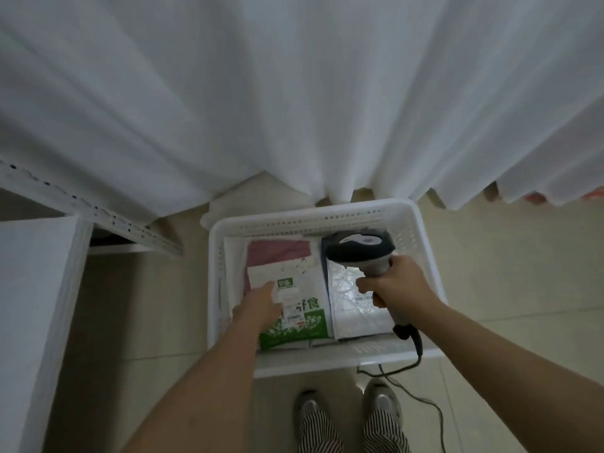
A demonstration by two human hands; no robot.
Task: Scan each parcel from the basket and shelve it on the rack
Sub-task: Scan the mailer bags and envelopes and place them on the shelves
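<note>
On the tiled floor [510,289], directly ahead of the person's feet, sits a white perforated basket [313,220]. Contents: a green-and-white parcel [304,318] at front left, a pink parcel [277,251] lying partly under it toward the far wall, and a silvery padded parcel [353,299] along the right side. A flat white item lines the left wall of the basket; not identifiable.

Left hand [261,305]: reaches down into the basket, palm down, resting on the left edge of the green-and-white parcel over its white label. Fingers [266,289] are extended and close together, touching the parcel; whether they have closed around its edge cannot be told from this angle.

Right hand [395,282]: fingers wrapped fully around the grey handle of a barcode scanner [359,250]. Scanner head is dark, held above the far right part of the basket, over the silvery padded parcel. A black cable [421,397] leaves the handle base, drops over the near rim and trails across the floor to the right of the shoes [382,398].

Rack [98,210]: white metal, at far left; one perforated rail runs diagonally, with a white panel below it. No parcel visible on it.

Background: white curtain [294,93] hangs to the floor behind the basket. Striped trouser legs visible at the bottom edge.
</note>
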